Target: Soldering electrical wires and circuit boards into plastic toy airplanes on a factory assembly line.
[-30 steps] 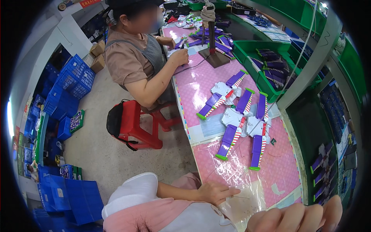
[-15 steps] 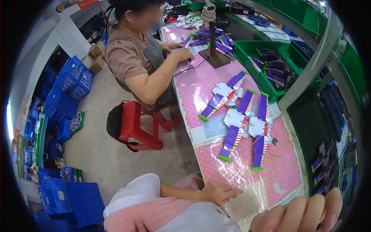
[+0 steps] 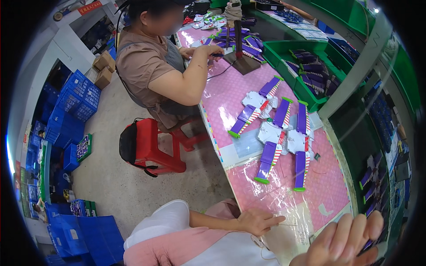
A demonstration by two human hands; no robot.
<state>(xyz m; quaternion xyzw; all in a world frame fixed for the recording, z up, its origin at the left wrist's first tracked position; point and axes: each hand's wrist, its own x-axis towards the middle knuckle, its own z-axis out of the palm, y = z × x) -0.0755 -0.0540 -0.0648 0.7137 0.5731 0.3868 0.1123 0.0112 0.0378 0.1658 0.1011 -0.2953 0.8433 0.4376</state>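
My left hand (image 3: 257,221) rests low over the near end of the table, index finger pointing right and the other fingers bent. A thin wire-like line (image 3: 289,224) shows by its fingertips; whether they pinch it cannot be told. Close to the camera, my right hand (image 3: 348,237) is raised at the lower right with curled fingers, and whatever lies inside them is hidden. Beyond both hands lie three toy wing assemblies, a near-left one (image 3: 270,131), a right one (image 3: 296,142) and a farther one (image 3: 254,98), with white centres, purple wings, green tips and red-white stripes.
A co-worker (image 3: 148,66) works at the table's left side behind a red stool (image 3: 155,144). A dark stand (image 3: 242,64) and a green tray (image 3: 275,48) of wings are farther back. A metal post (image 3: 355,66) rises on the right. Blue crates (image 3: 82,95) line the left.
My right hand has shifted slightly left and up, its fingers a little more turned. My left hand has moved slightly right. The co-worker's hands have lifted a little.
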